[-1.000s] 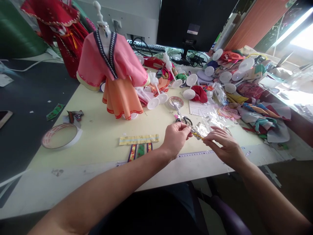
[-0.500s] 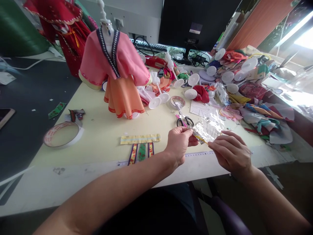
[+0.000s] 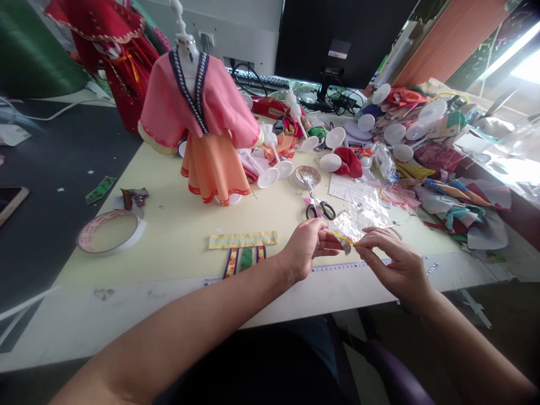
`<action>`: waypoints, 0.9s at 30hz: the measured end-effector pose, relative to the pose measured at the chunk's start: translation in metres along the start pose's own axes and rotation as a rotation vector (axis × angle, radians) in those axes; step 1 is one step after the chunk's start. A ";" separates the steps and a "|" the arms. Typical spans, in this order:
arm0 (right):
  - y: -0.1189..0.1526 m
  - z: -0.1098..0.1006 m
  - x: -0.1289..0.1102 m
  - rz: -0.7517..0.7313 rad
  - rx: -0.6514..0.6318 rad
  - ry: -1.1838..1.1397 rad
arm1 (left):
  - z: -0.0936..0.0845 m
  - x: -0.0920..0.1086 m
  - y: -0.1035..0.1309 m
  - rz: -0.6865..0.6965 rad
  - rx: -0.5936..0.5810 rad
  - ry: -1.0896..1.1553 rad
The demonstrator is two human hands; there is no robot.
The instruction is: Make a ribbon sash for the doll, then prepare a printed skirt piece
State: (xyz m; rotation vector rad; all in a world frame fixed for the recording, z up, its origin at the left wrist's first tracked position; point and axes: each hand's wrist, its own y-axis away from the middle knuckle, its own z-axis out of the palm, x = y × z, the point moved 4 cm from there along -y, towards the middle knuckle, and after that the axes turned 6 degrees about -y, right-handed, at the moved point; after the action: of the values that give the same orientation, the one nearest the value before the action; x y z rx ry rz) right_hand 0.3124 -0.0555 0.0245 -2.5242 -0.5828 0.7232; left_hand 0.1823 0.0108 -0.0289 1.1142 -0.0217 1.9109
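Note:
My left hand point(image 3: 304, 248) holds the left end of a shiny silver piece point(image 3: 348, 223) between thumb and fingers, with the lower fingers beneath it. Along its near side runs a narrow yellow strip point(image 3: 343, 238). My right hand point(image 3: 394, 264) pinches the right end of this strip between thumb and forefinger. Whether the strip is joined to the silver piece I cannot tell. Just beyond my left fingertips lie black-handled scissors point(image 3: 326, 210), blades pointing away. Clear plastic point(image 3: 371, 205) lies behind the silver piece. Under both hands a ruler point(image 3: 337, 268) runs along the table.
Ahead on the left stands a dress form in a pink top point(image 3: 221, 107) and orange skirt point(image 3: 215, 169). A tape roll point(image 3: 139, 230) and patterned ribbons point(image 3: 244, 238) lie nearer. Doll stands and cloth scraps point(image 3: 458, 214) crowd the back and right, before a monitor point(image 3: 337, 39).
The silver piece has tipped and shows less of its face. My right hand has shifted slightly left along it, and a small beaded strand at the right now shows more.

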 end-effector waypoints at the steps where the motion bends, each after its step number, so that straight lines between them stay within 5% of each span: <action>1: 0.000 0.000 0.000 0.010 -0.001 -0.002 | 0.000 -0.001 -0.001 -0.026 -0.037 0.000; 18: -0.001 -0.002 -0.001 0.085 -0.073 -0.116 | 0.000 -0.009 -0.002 -0.085 -0.219 0.043; 27: 0.001 -0.003 0.007 0.186 -0.061 -0.173 | 0.002 -0.009 0.005 0.048 -0.056 -0.154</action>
State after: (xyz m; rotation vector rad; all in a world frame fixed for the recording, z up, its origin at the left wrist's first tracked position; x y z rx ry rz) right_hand 0.3194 -0.0539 0.0233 -2.6131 -0.4360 1.0126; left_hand 0.1816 0.0006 -0.0318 1.2302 -0.1885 1.8512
